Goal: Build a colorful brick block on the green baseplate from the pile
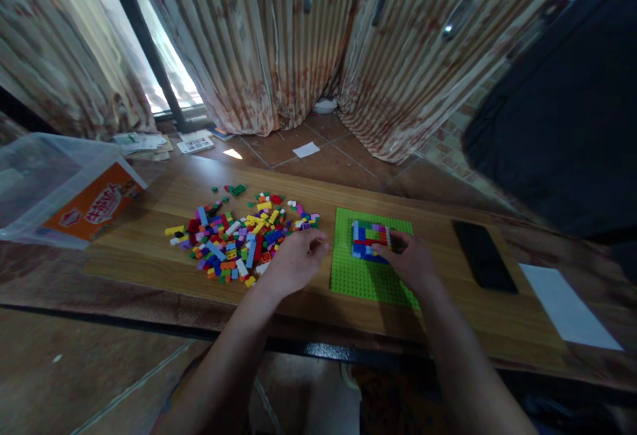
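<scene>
A green baseplate (355, 274) lies on the wooden table, with a small block of blue, red and green bricks (369, 240) built on its far part. My right hand (411, 261) rests on the plate with its fingertips curled against the right side of that block. My left hand (294, 261) lies just left of the plate, at the right edge of a pile of loose coloured bricks (239, 236); its fingers are bent together, and whether a brick is in them is hidden.
A black phone (484, 254) and a white sheet (567, 306) lie right of the plate. A clear plastic box (54, 189) with an orange label stands at the far left. Curtains hang behind the table; papers lie on the tiled floor.
</scene>
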A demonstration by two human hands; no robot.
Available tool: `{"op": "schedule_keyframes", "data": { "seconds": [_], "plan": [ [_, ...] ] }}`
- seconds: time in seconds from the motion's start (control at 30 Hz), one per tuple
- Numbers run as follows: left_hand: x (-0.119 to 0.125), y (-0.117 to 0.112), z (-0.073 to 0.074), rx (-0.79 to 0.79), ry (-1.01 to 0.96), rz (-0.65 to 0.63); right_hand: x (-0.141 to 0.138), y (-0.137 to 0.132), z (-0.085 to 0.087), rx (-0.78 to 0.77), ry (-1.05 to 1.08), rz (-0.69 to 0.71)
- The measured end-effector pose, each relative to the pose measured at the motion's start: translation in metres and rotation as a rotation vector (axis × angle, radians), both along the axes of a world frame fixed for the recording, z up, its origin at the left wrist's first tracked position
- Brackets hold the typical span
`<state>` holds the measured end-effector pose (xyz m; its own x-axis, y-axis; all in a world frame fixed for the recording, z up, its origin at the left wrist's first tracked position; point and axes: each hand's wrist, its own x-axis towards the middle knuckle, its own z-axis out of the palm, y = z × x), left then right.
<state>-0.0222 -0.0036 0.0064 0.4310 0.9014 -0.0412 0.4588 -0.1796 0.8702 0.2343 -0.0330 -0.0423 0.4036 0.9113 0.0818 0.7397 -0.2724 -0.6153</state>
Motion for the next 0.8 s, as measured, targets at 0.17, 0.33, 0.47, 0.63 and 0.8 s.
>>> {"op": "schedule_keyframes", "data": {
  "seconds": [0.17,0.33,0.47,0.63,0.8],
  "plan": [
    [-0.002,0.001,0.0,-0.013,-0.031,0.041,-0.005,-0.001,0.009,-0.038,-0.032,-0.021],
    [-0.012,0.006,-0.003,-0.034,-0.098,0.075,0.003,0.0,0.013,0.079,0.214,-0.12],
    [-0.026,0.012,0.002,-0.004,-0.133,0.103,0.004,0.001,0.018,0.288,0.257,-0.289],
    [-0.051,0.021,0.007,0.069,-0.055,0.278,-0.019,-0.004,0.034,0.396,0.187,-0.228],
    [-0.082,0.03,-0.001,0.107,-0.067,0.409,-0.043,-0.006,0.037,0.392,0.145,-0.094]
  ]
}}
